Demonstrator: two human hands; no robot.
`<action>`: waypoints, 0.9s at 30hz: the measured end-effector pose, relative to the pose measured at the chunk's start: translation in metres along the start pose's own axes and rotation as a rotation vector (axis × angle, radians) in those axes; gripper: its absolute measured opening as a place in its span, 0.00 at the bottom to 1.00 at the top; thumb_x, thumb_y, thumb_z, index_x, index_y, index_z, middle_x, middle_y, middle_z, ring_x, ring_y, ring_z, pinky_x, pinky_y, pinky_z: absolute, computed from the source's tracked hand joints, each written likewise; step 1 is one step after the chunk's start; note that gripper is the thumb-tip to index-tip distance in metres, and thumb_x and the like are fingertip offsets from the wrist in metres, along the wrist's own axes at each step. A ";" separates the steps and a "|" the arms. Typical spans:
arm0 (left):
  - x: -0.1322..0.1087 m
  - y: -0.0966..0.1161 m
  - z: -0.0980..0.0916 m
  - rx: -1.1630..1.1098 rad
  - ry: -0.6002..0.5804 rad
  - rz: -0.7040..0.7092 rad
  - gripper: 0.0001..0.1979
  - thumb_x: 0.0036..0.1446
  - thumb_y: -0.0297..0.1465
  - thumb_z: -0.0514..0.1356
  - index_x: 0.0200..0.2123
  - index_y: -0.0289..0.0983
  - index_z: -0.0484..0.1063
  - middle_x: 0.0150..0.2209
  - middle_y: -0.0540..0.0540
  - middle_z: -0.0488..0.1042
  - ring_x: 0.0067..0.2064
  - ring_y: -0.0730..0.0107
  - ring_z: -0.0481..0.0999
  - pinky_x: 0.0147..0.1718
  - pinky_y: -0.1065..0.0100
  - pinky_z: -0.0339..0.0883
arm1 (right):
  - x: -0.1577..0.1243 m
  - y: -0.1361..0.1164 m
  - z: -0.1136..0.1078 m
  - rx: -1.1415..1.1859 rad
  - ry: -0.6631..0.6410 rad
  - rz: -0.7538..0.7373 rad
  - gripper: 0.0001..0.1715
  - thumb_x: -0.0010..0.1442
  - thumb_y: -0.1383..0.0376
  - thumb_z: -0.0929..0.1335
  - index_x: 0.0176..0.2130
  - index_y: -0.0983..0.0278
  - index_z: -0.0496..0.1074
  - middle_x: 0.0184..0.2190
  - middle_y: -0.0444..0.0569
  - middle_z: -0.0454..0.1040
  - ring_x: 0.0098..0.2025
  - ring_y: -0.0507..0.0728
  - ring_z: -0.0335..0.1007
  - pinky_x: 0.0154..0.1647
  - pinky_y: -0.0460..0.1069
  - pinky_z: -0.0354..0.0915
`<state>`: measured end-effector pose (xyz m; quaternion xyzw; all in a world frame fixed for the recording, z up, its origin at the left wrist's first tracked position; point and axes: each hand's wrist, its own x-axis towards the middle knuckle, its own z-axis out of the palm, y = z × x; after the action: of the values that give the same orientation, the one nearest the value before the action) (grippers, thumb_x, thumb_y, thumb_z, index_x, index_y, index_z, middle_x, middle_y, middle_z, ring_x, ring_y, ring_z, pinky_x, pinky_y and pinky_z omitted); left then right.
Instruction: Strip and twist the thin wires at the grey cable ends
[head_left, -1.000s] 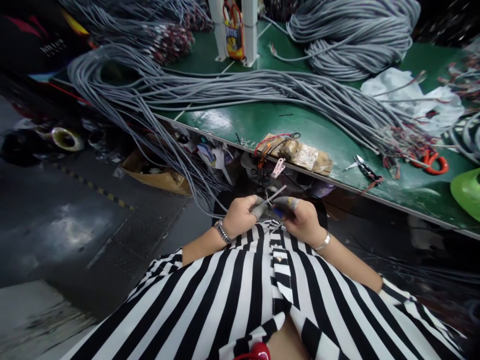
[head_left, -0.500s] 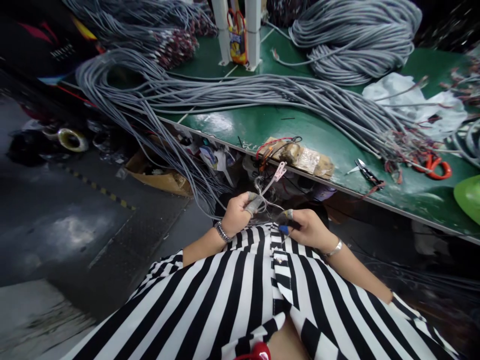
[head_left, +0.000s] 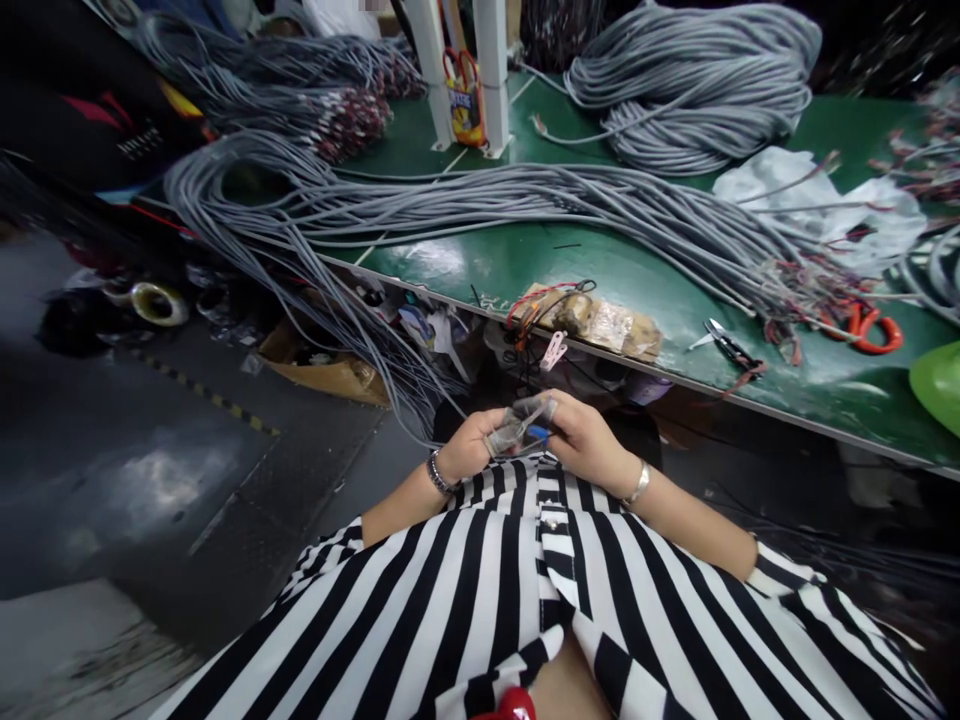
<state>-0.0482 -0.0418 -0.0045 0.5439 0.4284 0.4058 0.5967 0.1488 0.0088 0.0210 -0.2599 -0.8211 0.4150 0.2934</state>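
Your left hand [head_left: 474, 443] and right hand [head_left: 589, 440] meet just above your lap, both narrowed to a pinch on a grey cable [head_left: 529, 420] whose short end lies between your fingertips; whether thin strands are caught there too is hard to tell. Holding it low and close probably steadies your wrists and keeps the small end in sight, while the grey finger covers [head_left: 502, 437] likely spare your skin. Just beside your left hand, loose cables [head_left: 405, 375] hang over the edge of the green table [head_left: 487, 265], from a long bundle [head_left: 525, 190] laid across it, perhaps so that ends stay within reach. Ahead of you, a pink clip [head_left: 553, 351] sits at the edge beside a cardboard pad [head_left: 613, 325]; the small snips [head_left: 731, 347] and red-handled scissors [head_left: 892, 336] lie to the right. Farther back rest a large coil [head_left: 697, 90] and a white post [head_left: 493, 75]. To your left, a cardboard box [head_left: 322, 378] stands on the dark, scuffed floor [head_left: 142, 450].
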 end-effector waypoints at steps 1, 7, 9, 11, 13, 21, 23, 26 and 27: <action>-0.001 -0.001 -0.001 -0.017 -0.013 -0.006 0.19 0.54 0.44 0.61 0.26 0.32 0.71 0.23 0.48 0.69 0.25 0.77 0.65 0.27 0.74 0.59 | 0.000 0.001 -0.001 -0.044 -0.020 -0.026 0.09 0.58 0.68 0.64 0.39 0.62 0.72 0.36 0.50 0.72 0.38 0.55 0.68 0.41 0.50 0.65; 0.001 -0.006 -0.004 -0.194 -0.042 -0.006 0.21 0.50 0.46 0.64 0.25 0.30 0.72 0.21 0.48 0.69 0.23 0.78 0.64 0.24 0.73 0.59 | -0.009 0.028 -0.015 0.185 0.049 0.072 0.14 0.61 0.59 0.65 0.28 0.65 0.69 0.23 0.43 0.65 0.26 0.49 0.59 0.28 0.45 0.58; 0.002 -0.004 -0.005 -0.235 -0.046 -0.022 0.20 0.49 0.44 0.65 0.27 0.29 0.74 0.21 0.47 0.69 0.22 0.77 0.65 0.24 0.74 0.60 | -0.012 0.042 -0.018 0.318 0.203 0.238 0.16 0.59 0.55 0.67 0.28 0.65 0.68 0.22 0.42 0.63 0.23 0.48 0.56 0.25 0.45 0.55; 0.003 0.001 -0.007 -0.247 -0.008 0.014 0.19 0.48 0.43 0.66 0.29 0.29 0.75 0.22 0.47 0.70 0.23 0.77 0.66 0.23 0.74 0.60 | -0.014 0.055 -0.019 0.477 0.423 0.413 0.18 0.55 0.52 0.69 0.28 0.64 0.67 0.18 0.38 0.58 0.19 0.46 0.49 0.19 0.44 0.49; 0.006 0.007 -0.011 -0.182 0.052 0.073 0.17 0.49 0.41 0.66 0.30 0.30 0.76 0.23 0.46 0.71 0.24 0.76 0.68 0.24 0.74 0.62 | -0.015 0.064 -0.020 0.603 0.568 0.529 0.20 0.54 0.50 0.70 0.27 0.63 0.65 0.16 0.36 0.51 0.17 0.45 0.42 0.17 0.43 0.43; 0.035 0.013 -0.019 0.158 0.294 0.214 0.13 0.51 0.36 0.65 0.36 0.32 0.77 0.26 0.47 0.74 0.28 0.75 0.72 0.30 0.74 0.68 | 0.013 0.065 -0.013 0.792 0.307 0.566 0.27 0.55 0.43 0.66 0.33 0.66 0.70 0.25 0.45 0.68 0.20 0.46 0.55 0.19 0.43 0.52; 0.043 0.012 -0.017 0.175 0.287 0.203 0.12 0.52 0.36 0.64 0.36 0.32 0.77 0.26 0.47 0.74 0.28 0.75 0.72 0.29 0.74 0.68 | 0.028 0.062 -0.014 0.915 0.228 0.620 0.28 0.52 0.43 0.68 0.32 0.66 0.70 0.26 0.45 0.68 0.19 0.44 0.48 0.16 0.42 0.44; 0.051 0.011 -0.015 0.191 0.269 0.186 0.12 0.53 0.35 0.64 0.36 0.32 0.77 0.27 0.47 0.76 0.28 0.75 0.72 0.30 0.74 0.68 | 0.046 0.056 -0.015 1.010 0.167 0.662 0.27 0.50 0.44 0.70 0.29 0.66 0.68 0.21 0.40 0.62 0.17 0.42 0.39 0.15 0.42 0.36; 0.053 0.011 -0.015 0.191 0.265 0.186 0.12 0.53 0.35 0.63 0.37 0.32 0.77 0.28 0.46 0.76 0.28 0.75 0.72 0.30 0.74 0.68 | 0.049 0.054 -0.014 0.991 0.199 0.652 0.26 0.50 0.45 0.71 0.27 0.66 0.67 0.19 0.39 0.60 0.17 0.42 0.38 0.15 0.42 0.35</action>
<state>-0.0468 0.0141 0.0019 0.5771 0.4878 0.4846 0.4407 0.1351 0.0773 -0.0044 -0.3680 -0.3765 0.7907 0.3125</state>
